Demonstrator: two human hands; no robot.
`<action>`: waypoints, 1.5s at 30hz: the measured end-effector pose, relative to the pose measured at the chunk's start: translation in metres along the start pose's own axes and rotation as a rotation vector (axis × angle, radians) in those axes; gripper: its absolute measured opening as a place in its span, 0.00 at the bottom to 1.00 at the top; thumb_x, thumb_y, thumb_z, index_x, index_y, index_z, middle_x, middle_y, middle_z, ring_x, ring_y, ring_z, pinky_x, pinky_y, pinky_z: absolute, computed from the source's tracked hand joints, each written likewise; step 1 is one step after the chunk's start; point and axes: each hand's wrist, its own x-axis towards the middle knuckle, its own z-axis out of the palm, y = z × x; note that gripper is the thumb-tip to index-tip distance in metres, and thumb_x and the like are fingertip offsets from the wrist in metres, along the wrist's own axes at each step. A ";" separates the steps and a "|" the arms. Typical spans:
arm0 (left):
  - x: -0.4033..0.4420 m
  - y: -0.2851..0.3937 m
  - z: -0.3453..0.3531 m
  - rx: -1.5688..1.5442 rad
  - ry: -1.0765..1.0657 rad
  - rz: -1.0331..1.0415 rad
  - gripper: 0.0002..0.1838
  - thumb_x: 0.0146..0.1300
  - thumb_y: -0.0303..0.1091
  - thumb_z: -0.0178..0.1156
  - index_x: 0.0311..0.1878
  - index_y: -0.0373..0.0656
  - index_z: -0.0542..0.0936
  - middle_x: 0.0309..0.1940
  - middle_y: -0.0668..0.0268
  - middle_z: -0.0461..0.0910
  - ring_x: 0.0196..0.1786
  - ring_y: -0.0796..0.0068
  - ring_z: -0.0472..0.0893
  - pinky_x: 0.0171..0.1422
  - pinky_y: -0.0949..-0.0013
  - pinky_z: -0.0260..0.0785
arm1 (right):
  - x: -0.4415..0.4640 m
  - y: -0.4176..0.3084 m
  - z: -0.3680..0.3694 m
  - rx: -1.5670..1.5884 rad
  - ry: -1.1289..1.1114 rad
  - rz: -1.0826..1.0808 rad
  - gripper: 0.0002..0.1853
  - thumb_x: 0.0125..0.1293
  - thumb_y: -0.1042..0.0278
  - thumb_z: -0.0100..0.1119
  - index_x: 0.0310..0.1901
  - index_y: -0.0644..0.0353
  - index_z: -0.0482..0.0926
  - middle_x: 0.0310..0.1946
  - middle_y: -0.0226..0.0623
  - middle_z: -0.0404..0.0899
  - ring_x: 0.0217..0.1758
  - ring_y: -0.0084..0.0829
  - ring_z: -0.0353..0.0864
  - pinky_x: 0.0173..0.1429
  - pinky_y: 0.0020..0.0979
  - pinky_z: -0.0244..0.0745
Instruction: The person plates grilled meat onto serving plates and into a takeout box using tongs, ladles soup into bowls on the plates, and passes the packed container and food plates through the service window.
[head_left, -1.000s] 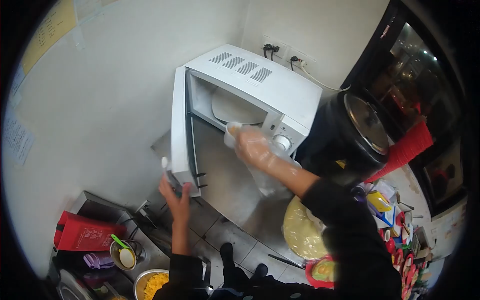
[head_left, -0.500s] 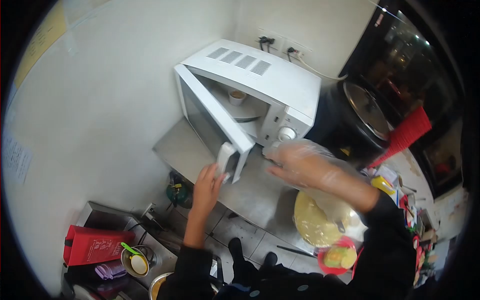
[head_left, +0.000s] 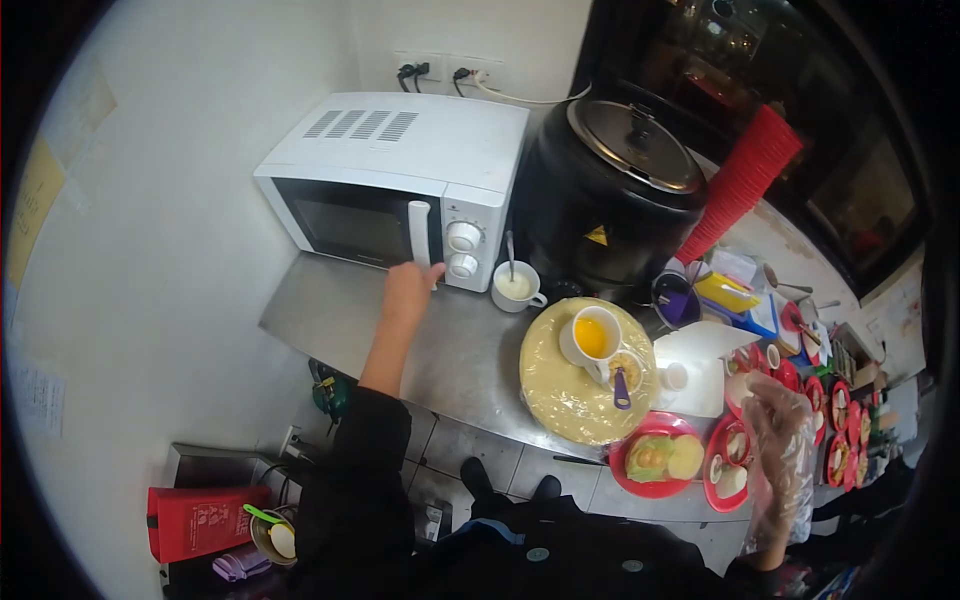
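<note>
My left hand (head_left: 403, 290) is closed at the lower end of the white door handle (head_left: 419, 232) on the microwave (head_left: 400, 150), whose door is shut. My right hand (head_left: 780, 430), in a loose clear plastic glove, is at the right above red plates of food. Its fingers look loosely apart, partly blurred by the crinkled plastic, and I see nothing held in them. Beside the microwave stands a white cup (head_left: 514, 288) with a spoon in white contents. A cup of yellow liquid (head_left: 592, 338) rests on a round, plastic-wrapped yellowish container (head_left: 555, 400).
A black soup warmer (head_left: 610, 220) with a metal lid stands right of the microwave, a stack of red items (head_left: 745, 180) behind it. A red plate (head_left: 650, 487) holds a bun and lettuce. An open white box (head_left: 690, 400) lies nearby. At lower left is a red bag (head_left: 205, 525).
The microwave door has gone from partly open to shut, my left hand still at its handle. My right hand has moved from near the microwave knobs to the far right. The view has shifted right.
</note>
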 end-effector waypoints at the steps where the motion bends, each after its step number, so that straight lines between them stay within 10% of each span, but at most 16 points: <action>1: 0.000 0.011 0.008 -0.024 -0.081 0.021 0.35 0.59 0.60 0.53 0.32 0.25 0.75 0.19 0.45 0.77 0.27 0.46 0.79 0.34 0.57 0.72 | -0.006 0.014 0.000 0.081 0.016 0.089 0.12 0.57 0.68 0.63 0.41 0.65 0.79 0.32 0.43 0.79 0.34 0.33 0.77 0.40 0.32 0.71; 6: 0.016 0.033 0.046 -0.325 -0.317 -0.233 0.35 0.62 0.57 0.50 0.41 0.21 0.71 0.23 0.43 0.78 0.34 0.47 0.81 0.40 0.55 0.73 | -0.031 0.055 -0.003 0.096 0.079 0.153 0.11 0.58 0.73 0.61 0.42 0.67 0.78 0.31 0.40 0.78 0.33 0.24 0.75 0.37 0.26 0.71; 9: 0.016 0.025 0.073 0.011 0.126 0.002 0.34 0.60 0.55 0.54 0.41 0.22 0.68 0.29 0.41 0.78 0.32 0.46 0.80 0.40 0.55 0.73 | -0.045 0.075 -0.006 0.202 0.014 0.267 0.14 0.59 0.72 0.60 0.46 0.67 0.77 0.30 0.39 0.78 0.32 0.23 0.74 0.37 0.26 0.71; 20: 0.014 0.044 0.065 0.181 0.013 -0.139 0.35 0.58 0.56 0.56 0.48 0.26 0.65 0.35 0.40 0.78 0.42 0.43 0.79 0.46 0.52 0.72 | -0.086 0.119 0.006 0.177 -0.052 0.308 0.11 0.59 0.74 0.57 0.44 0.69 0.77 0.32 0.40 0.79 0.32 0.23 0.74 0.37 0.27 0.70; 25: 0.018 0.049 0.068 0.378 0.040 -0.166 0.35 0.57 0.59 0.55 0.47 0.30 0.64 0.40 0.43 0.78 0.46 0.47 0.79 0.51 0.55 0.71 | -0.124 0.161 -0.020 -0.024 -0.028 0.327 0.13 0.59 0.67 0.58 0.42 0.65 0.78 0.34 0.49 0.80 0.34 0.43 0.78 0.41 0.38 0.72; 27: 0.008 0.051 0.056 0.277 -0.002 -0.146 0.35 0.55 0.53 0.58 0.56 0.33 0.65 0.45 0.42 0.76 0.51 0.46 0.75 0.54 0.53 0.68 | -0.151 0.195 -0.028 -0.009 0.060 0.319 0.13 0.57 0.66 0.59 0.41 0.64 0.79 0.33 0.48 0.80 0.35 0.42 0.79 0.42 0.37 0.72; 28: 0.017 0.007 0.059 0.476 -0.037 0.405 0.35 0.52 0.46 0.61 0.63 0.47 0.65 0.45 0.46 0.76 0.51 0.47 0.75 0.53 0.53 0.69 | -0.169 0.217 -0.035 -0.002 0.105 0.332 0.13 0.57 0.65 0.59 0.41 0.64 0.79 0.33 0.48 0.79 0.35 0.42 0.79 0.42 0.38 0.72; 30: 0.015 0.017 0.025 0.445 -0.199 0.306 0.24 0.56 0.40 0.58 0.58 0.50 0.72 0.40 0.51 0.78 0.44 0.50 0.77 0.47 0.54 0.71 | -0.210 0.258 -0.055 0.024 0.138 0.479 0.14 0.56 0.64 0.60 0.41 0.62 0.80 0.32 0.47 0.79 0.35 0.42 0.79 0.42 0.38 0.72; 31: -0.002 0.053 -0.004 0.023 -0.202 -0.097 0.21 0.61 0.45 0.55 0.55 0.46 0.75 0.33 0.53 0.79 0.33 0.55 0.79 0.36 0.58 0.72 | -0.237 0.285 -0.060 -0.036 0.144 0.562 0.11 0.57 0.65 0.58 0.39 0.60 0.80 0.32 0.47 0.79 0.36 0.45 0.79 0.42 0.40 0.73; 36: -0.231 0.324 -0.004 -0.309 0.515 0.276 0.20 0.67 0.47 0.50 0.50 0.41 0.75 0.29 0.67 0.76 0.32 0.81 0.75 0.32 0.77 0.66 | -0.398 0.406 -0.060 -0.279 0.178 0.984 0.10 0.59 0.65 0.52 0.34 0.58 0.80 0.32 0.50 0.79 0.38 0.49 0.78 0.43 0.43 0.73; 38: -0.296 0.416 0.061 -0.629 0.083 0.450 0.16 0.68 0.41 0.50 0.50 0.40 0.76 0.34 0.67 0.75 0.39 0.80 0.75 0.40 0.77 0.66 | -0.449 0.443 -0.047 -0.328 0.168 1.160 0.11 0.60 0.64 0.50 0.33 0.59 0.80 0.33 0.51 0.79 0.39 0.50 0.78 0.44 0.44 0.73; 39: -0.337 0.469 0.107 -0.479 0.068 0.860 0.13 0.67 0.34 0.50 0.51 0.39 0.74 0.38 0.66 0.75 0.42 0.79 0.74 0.46 0.76 0.65 | -0.474 0.459 -0.038 -0.277 0.122 1.232 0.18 0.62 0.55 0.47 0.32 0.61 0.80 0.30 0.51 0.78 0.38 0.49 0.78 0.44 0.44 0.72; 40: -0.365 0.492 0.157 -0.789 -0.641 0.401 0.14 0.64 0.29 0.51 0.52 0.38 0.72 0.43 0.63 0.75 0.46 0.73 0.74 0.51 0.74 0.65 | -0.497 0.478 -0.029 -0.224 0.075 1.298 0.26 0.64 0.46 0.44 0.31 0.63 0.81 0.26 0.51 0.78 0.37 0.48 0.79 0.44 0.44 0.70; 42: -0.455 0.558 0.227 -0.597 -0.862 1.078 0.26 0.58 0.27 0.53 0.62 0.39 0.64 0.47 0.61 0.72 0.42 0.71 0.75 0.46 0.72 0.70 | -0.520 0.511 -0.006 0.490 0.436 1.384 0.35 0.63 0.34 0.40 0.40 0.63 0.80 0.34 0.48 0.80 0.42 0.44 0.78 0.47 0.44 0.69; 45: -0.584 0.623 0.290 -0.444 -1.506 1.137 0.32 0.57 0.29 0.58 0.65 0.41 0.60 0.54 0.55 0.66 0.47 0.67 0.75 0.47 0.69 0.71 | -0.473 0.511 -0.019 1.387 0.832 1.242 0.39 0.60 0.28 0.40 0.56 0.60 0.67 0.53 0.48 0.70 0.54 0.44 0.71 0.53 0.46 0.66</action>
